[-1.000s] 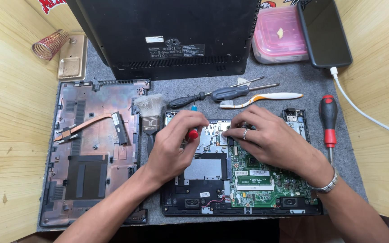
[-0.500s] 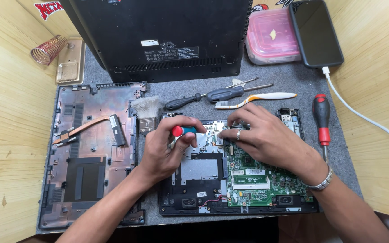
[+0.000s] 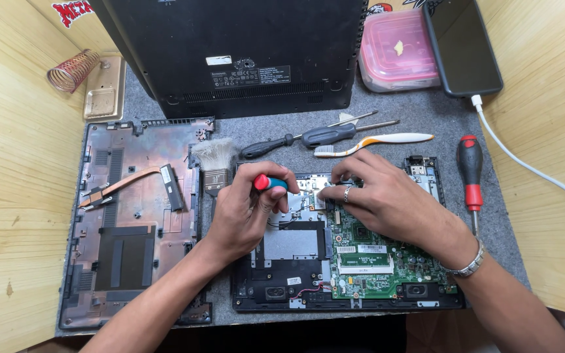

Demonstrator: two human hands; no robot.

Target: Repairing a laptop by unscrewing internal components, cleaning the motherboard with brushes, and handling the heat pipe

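Since half a second earlier your left hand (image 3: 246, 212) had barely shifted; the red-and-teal screwdriver (image 3: 269, 183) sat slightly higher in your grip, and your right hand (image 3: 380, 199) stayed put on the board.

Your left hand was curled shut around the screwdriver, red cap showing above the thumb, teal collar beside it; the tip was hidden behind your fingers. The hand rested over the upper left of the opened laptop chassis (image 3: 295, 297), just beside the paintbrush (image 3: 214, 163).

Your right hand was partly closed, fingertips (image 3: 327, 193) pressed down at the top edge of the green motherboard (image 3: 367, 258). Couldn't tell whether they pinched anything, too small. Ring on one finger, metal bracelet (image 3: 465, 265) at the wrist.

Around it:
- Removed bottom cover (image 3: 132, 229) lay to the left, touching the chassis edge.
- Two dark-handled screwdrivers (image 3: 308, 137) and a toothbrush (image 3: 374, 140) lay just above the chassis.
- Red-and-black screwdriver (image 3: 471, 180) lay to the right, near your wrist.
- Closed black laptop (image 3: 243, 59) stood at the back, with a pink plastic box (image 3: 393, 52) and a phone (image 3: 462, 46) on a white cable (image 3: 531, 170) beside it.
- Copper wire coil (image 3: 72, 70) sat far left.
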